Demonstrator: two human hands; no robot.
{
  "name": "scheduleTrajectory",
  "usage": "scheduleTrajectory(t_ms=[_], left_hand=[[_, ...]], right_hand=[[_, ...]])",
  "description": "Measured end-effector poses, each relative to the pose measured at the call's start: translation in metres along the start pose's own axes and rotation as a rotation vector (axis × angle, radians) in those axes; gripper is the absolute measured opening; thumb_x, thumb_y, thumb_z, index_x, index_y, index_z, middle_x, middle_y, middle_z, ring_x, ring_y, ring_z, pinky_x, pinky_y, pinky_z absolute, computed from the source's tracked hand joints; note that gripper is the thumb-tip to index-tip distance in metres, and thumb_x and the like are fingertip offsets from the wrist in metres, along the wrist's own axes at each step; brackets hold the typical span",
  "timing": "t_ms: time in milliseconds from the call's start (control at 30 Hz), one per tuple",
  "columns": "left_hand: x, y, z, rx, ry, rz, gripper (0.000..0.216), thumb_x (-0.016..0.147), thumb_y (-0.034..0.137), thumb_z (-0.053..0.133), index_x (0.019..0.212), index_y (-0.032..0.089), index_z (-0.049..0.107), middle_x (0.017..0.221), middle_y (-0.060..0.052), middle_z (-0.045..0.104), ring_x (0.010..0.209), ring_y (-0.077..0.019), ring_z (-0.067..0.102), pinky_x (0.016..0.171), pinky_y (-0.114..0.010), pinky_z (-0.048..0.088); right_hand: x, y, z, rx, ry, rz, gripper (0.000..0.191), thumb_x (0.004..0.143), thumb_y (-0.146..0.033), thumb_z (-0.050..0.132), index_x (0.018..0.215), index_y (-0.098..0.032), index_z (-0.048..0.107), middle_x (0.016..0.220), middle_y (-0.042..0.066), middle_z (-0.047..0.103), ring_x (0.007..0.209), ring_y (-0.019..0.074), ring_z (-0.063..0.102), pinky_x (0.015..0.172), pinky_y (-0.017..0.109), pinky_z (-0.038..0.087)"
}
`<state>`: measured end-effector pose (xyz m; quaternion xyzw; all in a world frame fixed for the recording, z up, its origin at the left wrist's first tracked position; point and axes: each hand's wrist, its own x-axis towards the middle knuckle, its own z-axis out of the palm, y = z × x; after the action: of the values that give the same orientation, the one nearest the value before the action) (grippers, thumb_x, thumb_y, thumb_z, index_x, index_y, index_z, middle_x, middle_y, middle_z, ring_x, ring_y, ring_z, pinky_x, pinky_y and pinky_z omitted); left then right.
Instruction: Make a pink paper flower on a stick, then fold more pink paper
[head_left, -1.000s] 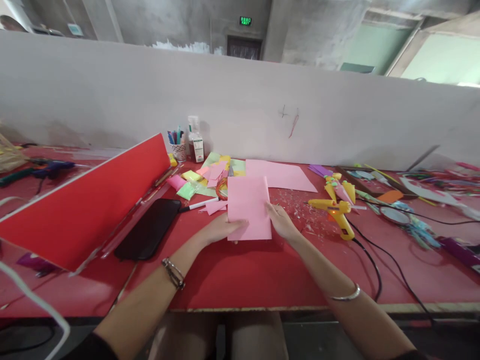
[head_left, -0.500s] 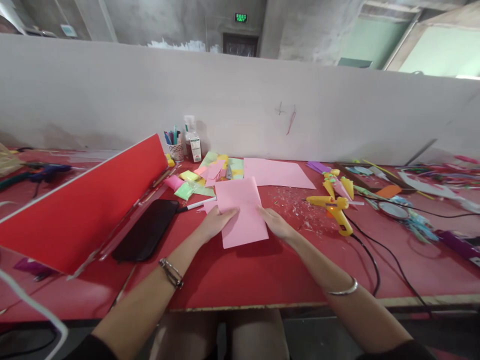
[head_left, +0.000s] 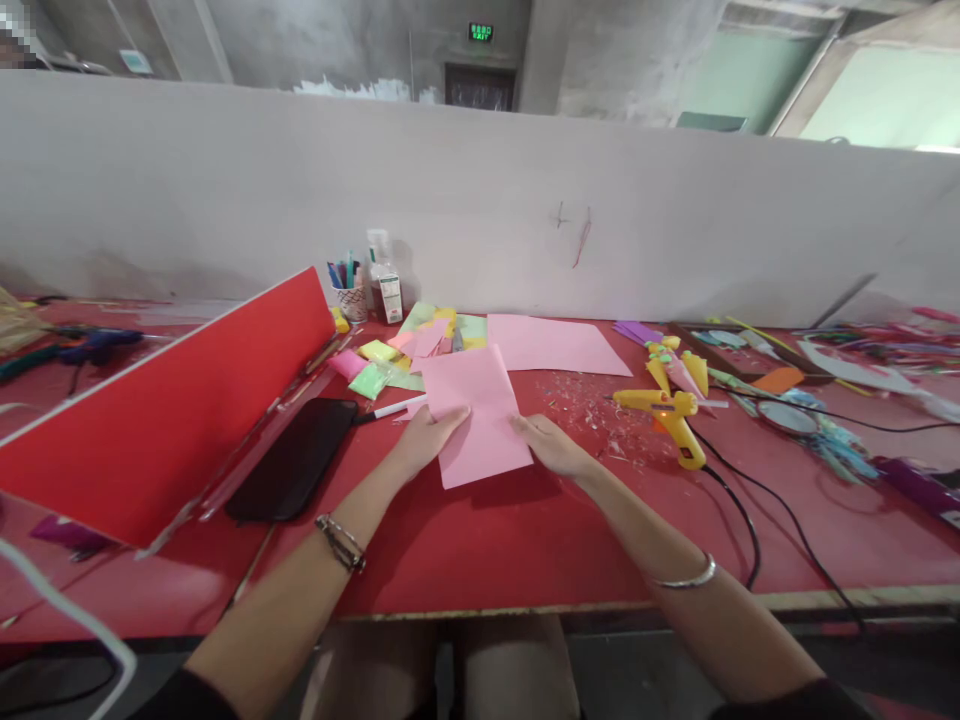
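A pink sheet of paper is held between my two hands, a little above the red tabletop. My left hand grips its left edge, thumb on the front face and the other fingers hidden behind. On the right edge, my right hand pinches the paper with thumb and fingers closed. Just behind it lies a larger pink sheet, flat on the table. A white marker with a black end rests left of my left hand, beside small pink paper pieces.
A yellow glue gun with a black cable lies at right, near scattered shavings. A black phone-like slab and an upright red board are at left. A pen cup, a bottle and colourful packets stand or lie behind.
Both hands have shifted the pink sheet slightly left and away from me, tilting it a little. The grip on both edges is kept.
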<state>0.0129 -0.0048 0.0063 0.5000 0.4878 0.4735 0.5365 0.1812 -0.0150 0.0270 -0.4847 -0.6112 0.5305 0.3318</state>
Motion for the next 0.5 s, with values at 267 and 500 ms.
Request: scheduleTrajectory(t_ms=[267,500], left_hand=[[0.0014,-0.0023,0.0001,-0.034,0.057,0.027,0.021,0.07,0.027,0.058,0.086,0.014,0.063,0.092,-0.006,0.068,0.086,-0.0212,0.062,0.075,-0.03,0.05],[0.0044,-0.0048,-0.0012,-0.064,0.076,0.033,0.022,0.068,0.029,0.06,0.083,0.014,0.064,0.09,-0.006,0.068,0.086,-0.0208,0.062,0.076,-0.03,0.049]], right_hand=[[0.004,0.0073,-0.0034,-0.136,-0.052,-0.032,0.058,0.056,-0.073,0.041,0.044,-0.017,0.042,0.041,-0.004,0.037,0.042,0.0069,0.033,0.044,0.024,0.028],[0.0044,0.0086,-0.004,-0.141,-0.059,-0.086,0.057,0.057,-0.073,0.041,0.044,-0.018,0.038,0.041,-0.006,0.032,0.041,0.0055,0.028,0.043,0.023,0.024]])
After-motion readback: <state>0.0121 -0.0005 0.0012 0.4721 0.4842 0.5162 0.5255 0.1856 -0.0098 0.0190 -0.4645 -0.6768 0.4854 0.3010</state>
